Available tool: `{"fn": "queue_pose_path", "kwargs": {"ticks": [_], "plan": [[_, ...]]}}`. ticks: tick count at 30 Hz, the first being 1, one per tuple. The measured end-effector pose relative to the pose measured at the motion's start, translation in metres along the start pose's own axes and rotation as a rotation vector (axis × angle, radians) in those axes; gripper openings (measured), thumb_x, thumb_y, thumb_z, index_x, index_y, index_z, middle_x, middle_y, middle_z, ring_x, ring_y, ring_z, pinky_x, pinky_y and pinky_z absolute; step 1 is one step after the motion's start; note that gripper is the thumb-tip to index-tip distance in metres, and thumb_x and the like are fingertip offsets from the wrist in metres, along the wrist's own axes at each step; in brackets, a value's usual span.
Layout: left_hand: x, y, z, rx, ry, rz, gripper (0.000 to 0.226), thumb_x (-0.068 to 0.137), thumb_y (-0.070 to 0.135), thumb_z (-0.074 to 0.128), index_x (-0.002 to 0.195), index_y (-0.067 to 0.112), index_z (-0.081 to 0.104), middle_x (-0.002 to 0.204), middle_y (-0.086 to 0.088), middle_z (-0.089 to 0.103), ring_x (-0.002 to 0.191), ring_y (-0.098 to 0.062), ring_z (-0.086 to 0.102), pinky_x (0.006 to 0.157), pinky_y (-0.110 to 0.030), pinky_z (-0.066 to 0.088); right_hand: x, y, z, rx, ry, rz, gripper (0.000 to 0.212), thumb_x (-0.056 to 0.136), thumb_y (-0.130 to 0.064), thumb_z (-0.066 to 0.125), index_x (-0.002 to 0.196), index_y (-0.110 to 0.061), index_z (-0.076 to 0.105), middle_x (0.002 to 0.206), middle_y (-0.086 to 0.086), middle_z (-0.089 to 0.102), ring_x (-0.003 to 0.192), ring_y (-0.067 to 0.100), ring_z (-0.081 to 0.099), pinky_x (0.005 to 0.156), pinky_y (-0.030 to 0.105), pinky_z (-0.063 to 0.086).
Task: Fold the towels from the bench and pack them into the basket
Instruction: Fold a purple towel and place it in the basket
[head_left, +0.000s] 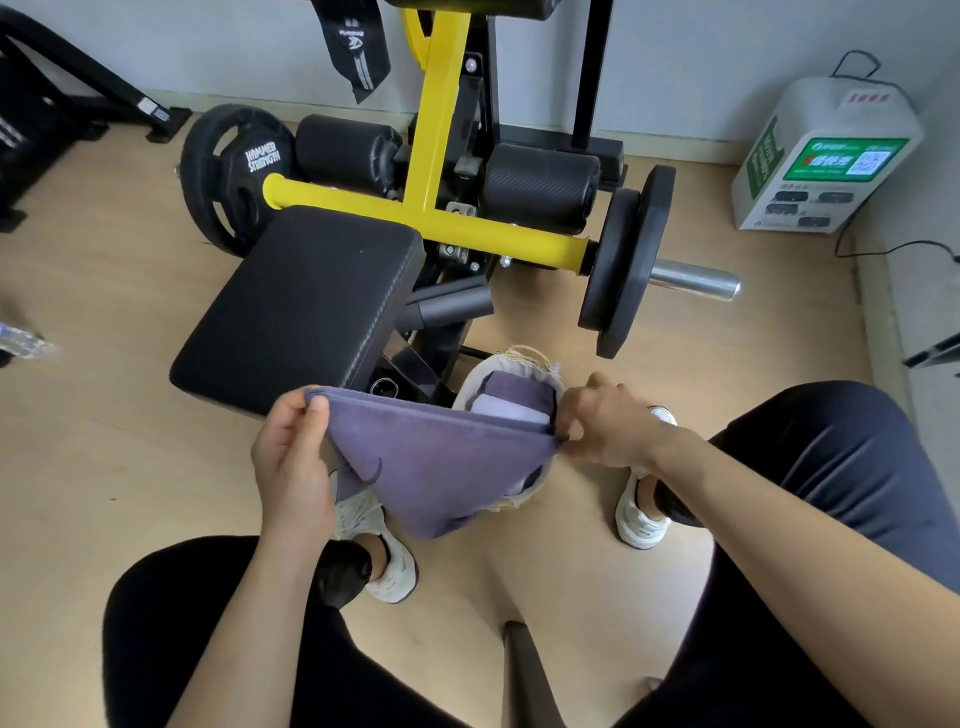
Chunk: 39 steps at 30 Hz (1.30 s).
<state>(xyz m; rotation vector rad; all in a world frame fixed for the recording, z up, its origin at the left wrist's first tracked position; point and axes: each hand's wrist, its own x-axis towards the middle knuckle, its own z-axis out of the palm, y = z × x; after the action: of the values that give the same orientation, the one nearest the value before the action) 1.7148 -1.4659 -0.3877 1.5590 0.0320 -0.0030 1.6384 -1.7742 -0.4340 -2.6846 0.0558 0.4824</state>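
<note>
1. Pale wood-pattern floor (104, 270) runs to a grey wall. At the far left, a black weight plate (228, 176) is loaded on a yellow-framed machine (435, 156).
2. The bench pad (306, 306) is black and padded. It stands left of centre, just beyond the left hand (293, 462).
3. The left hand pinches the left end of the towel's upper edge, with the thumb on the near face and the fingers curled over the edge.
4. The towel (441, 467) is purple and hangs in the air between both hands.
   - The upper edge is pulled taut and appears doubled.
   - The lower part hangs in a loose point above the left shoe (363, 514).
   - Handling estimate: light, soft and limp, with no stiffness and little tendency to slip.
   - Recommended hold: the two ends of the taut edge, so that the layers stay aligned. A mid-edge hold would probably let it sag.
5. The basket (475, 382) stands on the floor between the feet, partly hidden behind the towel. It contains folded towels (519, 397) in dark purple and pale lilac.
6. The right hand (602, 426) pinches the right end of the same edge with tightly curled fingers, above the basket's right rim.
7. To the right, a second weight plate (618, 270) sits on a steel sleeve. A white charging cabinet (826, 156) stands against the wall.
</note>
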Motion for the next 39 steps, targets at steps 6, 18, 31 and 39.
{"fn": "queue_pose_path", "kwargs": {"ticks": [6,18,31,39], "plan": [[0.004,-0.009,-0.001,0.151,0.141,-0.022,0.018,0.103,0.023,0.057,0.090,0.030,0.069,0.086,0.016,0.069,0.084,0.002,0.065,0.076,-0.021,0.051,0.000,0.011,-0.033,0.525,0.314,0.147,0.005,0.078,-0.010,0.082,0.076,-0.013,0.078,0.073,-0.002,0.073,0.067,0.008,0.065,0.067,0.020,0.052],[0.001,-0.006,0.011,0.239,0.067,0.057,0.021,0.104,0.020,0.056,0.097,0.037,0.067,0.097,0.011,0.072,0.092,-0.001,0.069,0.079,-0.015,0.052,0.003,0.015,-0.056,0.732,0.724,0.096,0.011,0.088,-0.007,0.072,0.096,-0.014,0.076,0.085,0.002,0.069,0.069,0.014,0.061,0.069,0.028,0.053],[0.002,-0.019,0.015,0.131,0.017,-0.158,0.016,0.103,0.012,0.057,0.094,0.018,0.069,0.095,-0.001,0.074,0.094,-0.020,0.071,0.081,-0.037,0.057,0.008,0.015,-0.052,1.179,0.613,0.322,0.011,0.089,-0.009,0.072,0.079,-0.011,0.068,0.075,0.008,0.063,0.071,0.020,0.055,0.068,0.038,0.048],[-0.003,-0.017,0.024,0.134,0.009,-0.218,0.007,0.099,0.012,0.063,0.096,0.012,0.069,0.095,-0.008,0.075,0.090,-0.024,0.074,0.070,-0.033,0.061,0.011,-0.003,-0.042,1.208,0.606,0.334,0.015,0.087,-0.011,0.074,0.086,0.003,0.069,0.076,0.011,0.065,0.071,0.020,0.058,0.064,0.036,0.051]]}}
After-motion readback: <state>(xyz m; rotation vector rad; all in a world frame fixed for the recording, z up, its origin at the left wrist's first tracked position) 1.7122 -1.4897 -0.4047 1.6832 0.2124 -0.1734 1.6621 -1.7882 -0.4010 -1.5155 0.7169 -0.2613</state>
